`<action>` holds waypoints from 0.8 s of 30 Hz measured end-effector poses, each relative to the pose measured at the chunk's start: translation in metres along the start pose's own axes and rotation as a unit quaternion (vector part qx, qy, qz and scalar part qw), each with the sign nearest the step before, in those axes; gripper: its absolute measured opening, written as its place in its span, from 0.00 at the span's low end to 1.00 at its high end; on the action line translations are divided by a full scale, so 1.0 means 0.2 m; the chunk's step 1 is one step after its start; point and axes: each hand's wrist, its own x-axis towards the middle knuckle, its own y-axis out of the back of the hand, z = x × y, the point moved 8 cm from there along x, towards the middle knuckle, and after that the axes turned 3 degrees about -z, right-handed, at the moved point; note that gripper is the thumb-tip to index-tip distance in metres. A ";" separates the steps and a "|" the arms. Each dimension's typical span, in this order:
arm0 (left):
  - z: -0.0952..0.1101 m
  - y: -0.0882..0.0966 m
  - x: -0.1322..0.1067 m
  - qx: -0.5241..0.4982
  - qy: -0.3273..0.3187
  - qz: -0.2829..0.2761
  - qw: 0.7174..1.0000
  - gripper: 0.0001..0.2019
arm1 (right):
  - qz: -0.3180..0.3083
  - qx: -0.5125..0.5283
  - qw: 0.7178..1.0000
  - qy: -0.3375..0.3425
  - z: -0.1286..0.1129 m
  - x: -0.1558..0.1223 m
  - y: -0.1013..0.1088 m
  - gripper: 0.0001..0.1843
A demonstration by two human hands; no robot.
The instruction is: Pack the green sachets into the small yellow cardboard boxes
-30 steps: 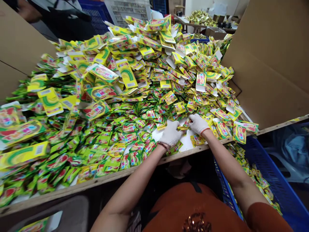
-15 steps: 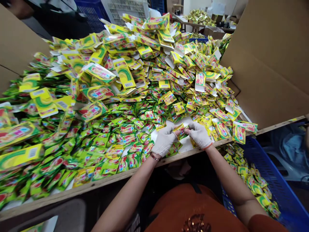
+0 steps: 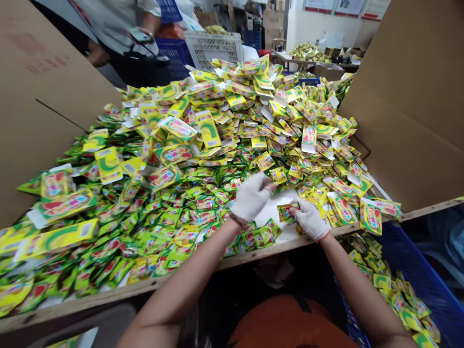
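Observation:
My right hand (image 3: 310,218), in a white glove with bare fingertips, pinches a small green and yellow packet (image 3: 285,212) just above the white tabletop (image 3: 272,209). My left hand (image 3: 252,197), gloved the same way, is a little farther forward, at the edge of the packet pile. Its fingers are smeared by motion, and I cannot make out whether they hold anything. Several green packets (image 3: 263,236) lie near the front edge, below my left hand. Beyond both hands is a heap of small packets (image 3: 203,203) in green and yellow, with flat yellow boxes (image 3: 210,129) piled on top.
Cardboard panels stand at the left (image 3: 43,106) and right (image 3: 409,106). A wooden strip (image 3: 232,261) edges the table. Below right, a blue crate (image 3: 420,270) holds more packets. A person (image 3: 119,29) stands behind the heap with a phone, near a white crate (image 3: 213,48).
My hands were together on one packet and are now apart. The left has moved forward, while the right keeps a packet. The view has tilted up, showing more of the person behind.

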 end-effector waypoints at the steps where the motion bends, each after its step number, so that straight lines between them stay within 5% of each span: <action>1: -0.04 0.11 0.07 0.061 -0.001 0.068 0.996 0.08 | 0.006 0.016 1.000 -0.009 0.02 0.00 -0.01 0.06; 4: -0.21 0.40 0.28 0.232 0.055 0.173 0.956 0.14 | 0.002 0.052 0.999 -0.012 0.05 0.00 -0.04 0.05; 8: -0.46 0.59 0.41 0.347 0.167 0.123 0.915 0.18 | 0.011 0.025 1.000 0.014 0.03 0.00 -0.04 0.05; 10: -0.48 0.63 0.39 0.341 0.158 0.121 0.919 0.16 | 0.017 0.028 0.999 0.015 0.03 0.00 -0.03 0.09; 13: -0.35 0.68 0.24 0.297 0.087 0.171 0.935 0.15 | 0.004 0.040 0.998 0.040 0.01 -0.01 -0.04 0.13; 15: -0.21 0.66 0.10 0.235 0.020 0.177 0.956 0.14 | -0.002 0.041 0.996 0.085 -0.04 -0.03 -0.05 0.10; 18: -0.04 0.49 -0.07 0.057 -0.050 0.053 0.996 0.16 | -0.016 0.039 0.986 0.163 -0.18 -0.05 -0.06 0.07; 21: -0.01 0.26 -0.18 -0.128 0.005 -0.086 0.988 0.10 | -0.077 0.025 0.973 0.217 -0.30 -0.06 -0.12 0.07; 24: -0.09 0.15 -0.24 -0.267 0.099 -0.022 0.959 0.14 | -0.053 0.001 0.971 0.232 -0.33 -0.05 -0.15 0.07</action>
